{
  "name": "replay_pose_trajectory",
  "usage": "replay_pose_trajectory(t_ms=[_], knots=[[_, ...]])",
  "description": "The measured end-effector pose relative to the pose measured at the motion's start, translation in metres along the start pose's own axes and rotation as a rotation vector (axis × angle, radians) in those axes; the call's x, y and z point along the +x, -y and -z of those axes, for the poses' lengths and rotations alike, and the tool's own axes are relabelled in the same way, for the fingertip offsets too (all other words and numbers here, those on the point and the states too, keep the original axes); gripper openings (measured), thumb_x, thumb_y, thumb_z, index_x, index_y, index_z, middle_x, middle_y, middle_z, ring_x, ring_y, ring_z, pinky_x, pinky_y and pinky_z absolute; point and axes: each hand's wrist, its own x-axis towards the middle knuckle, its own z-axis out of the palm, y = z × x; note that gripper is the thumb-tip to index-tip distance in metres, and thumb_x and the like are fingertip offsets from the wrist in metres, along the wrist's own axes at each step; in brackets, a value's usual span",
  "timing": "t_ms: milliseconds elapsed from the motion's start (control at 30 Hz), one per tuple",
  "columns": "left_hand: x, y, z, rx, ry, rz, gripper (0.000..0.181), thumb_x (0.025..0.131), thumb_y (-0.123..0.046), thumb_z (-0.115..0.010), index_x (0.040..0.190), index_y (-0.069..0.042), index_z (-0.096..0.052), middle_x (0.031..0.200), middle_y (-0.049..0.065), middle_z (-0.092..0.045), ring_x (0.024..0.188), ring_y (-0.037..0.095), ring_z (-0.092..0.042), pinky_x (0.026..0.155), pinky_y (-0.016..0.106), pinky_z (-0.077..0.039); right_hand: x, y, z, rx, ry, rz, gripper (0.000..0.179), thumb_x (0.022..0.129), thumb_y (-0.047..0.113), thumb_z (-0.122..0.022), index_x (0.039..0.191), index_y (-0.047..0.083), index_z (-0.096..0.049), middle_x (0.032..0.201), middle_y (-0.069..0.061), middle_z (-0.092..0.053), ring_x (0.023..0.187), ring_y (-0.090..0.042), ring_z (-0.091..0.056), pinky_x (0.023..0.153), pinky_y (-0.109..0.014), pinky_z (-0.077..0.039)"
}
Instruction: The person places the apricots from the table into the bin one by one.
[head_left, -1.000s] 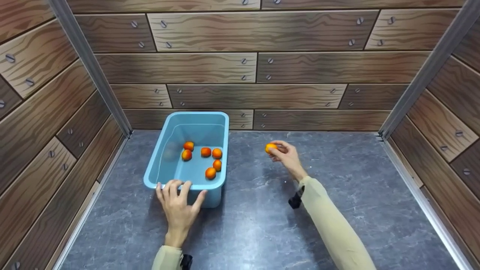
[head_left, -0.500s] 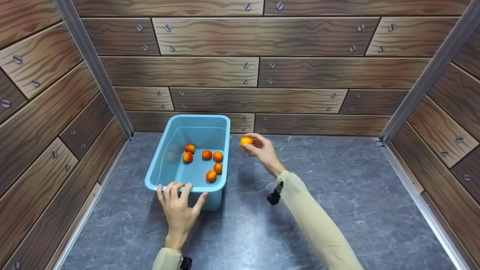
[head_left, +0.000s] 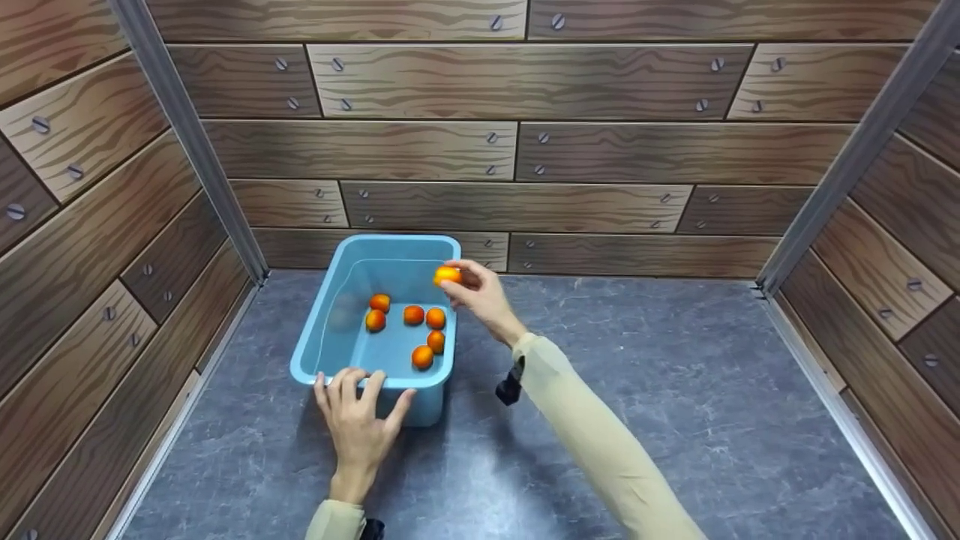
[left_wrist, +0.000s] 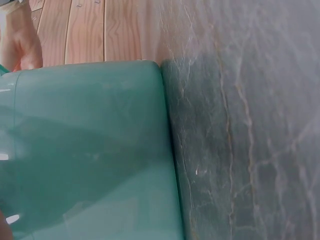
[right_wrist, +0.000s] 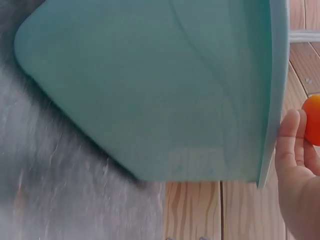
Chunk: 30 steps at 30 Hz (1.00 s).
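In the head view, a light blue plastic bin (head_left: 300,352) stands left of centre on the grey surface. Several small round orange fruits (head_left: 422,357) lie on its floor, mostly along the right side. My left hand (head_left: 356,427) hooks its fingers over the bin's near rim, thumb spread along the outside wall. Between thumb and fingertips, my right hand (head_left: 484,300) pinches another small orange fruit (head_left: 446,276), above the bin's right rim near the far corner. The right wrist view shows the same hand (right_wrist: 295,165) beside the rim (right_wrist: 277,100), the fruit (right_wrist: 313,120) partly cut off.
Wood-plank-patterned panels (head_left: 420,150) close off the back and both sides, joined by metal corner posts (head_left: 187,135). The grey marbled surface (head_left: 637,360) extends to the right of the bin.
My right hand has carried the orange fruit leftward from over the grey surface to the bin's right rim. The left hand keeps its place on the near rim.
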Motion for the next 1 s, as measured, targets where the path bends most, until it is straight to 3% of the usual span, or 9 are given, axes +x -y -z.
replay_pose_trajectory(t_ms=[300,467,767,1000], knots=[[0.001,0.000,-0.002,0.007,-0.005,-0.010,0.054,0.086,-0.064,-0.062,0.092,-0.010,-0.067,0.094,0.013,-0.056,0.102,0.035,-0.051,0.108,0.065,-0.020,0.015,0.006,-0.023,0.004,0.018,-0.038,0.040,0.091,0.017,-0.070,0.128,0.007,-0.058,0.115,-0.011,-0.069,0.089,-0.017,-0.068,0.074,-0.030,-0.057],[0.000,0.000,-0.001,0.013,-0.002,-0.012,0.055,0.086,-0.064,-0.061,0.091,-0.010,-0.067,0.094,0.013,-0.056,0.101,0.035,-0.051,0.108,0.065,-0.020,0.019,0.007,-0.034,-0.070,0.069,-0.061,0.037,0.092,0.018,-0.070,0.126,0.008,-0.059,0.115,-0.011,-0.068,0.091,-0.020,-0.067,0.071,-0.028,-0.057],[-0.001,0.000,-0.001,0.015,0.005,-0.013,0.056,0.087,-0.064,-0.060,0.091,-0.009,-0.068,0.094,0.013,-0.056,0.101,0.034,-0.051,0.108,0.065,-0.020,0.030,0.006,-0.046,-0.197,0.116,-0.095,0.038,0.090,0.022,-0.072,0.125,0.011,-0.061,0.120,-0.010,-0.064,0.101,-0.026,-0.065,0.088,-0.051,-0.054],[-0.001,0.000,0.000,0.022,0.005,-0.016,0.056,0.087,-0.065,-0.060,0.092,-0.010,-0.067,0.094,0.013,-0.056,0.101,0.034,-0.051,0.107,0.065,-0.021,0.030,0.004,-0.054,-0.360,0.119,-0.081,0.035,0.087,0.023,-0.076,0.120,0.016,-0.067,0.115,-0.003,-0.067,0.098,-0.018,-0.067,0.084,-0.033,-0.057]])
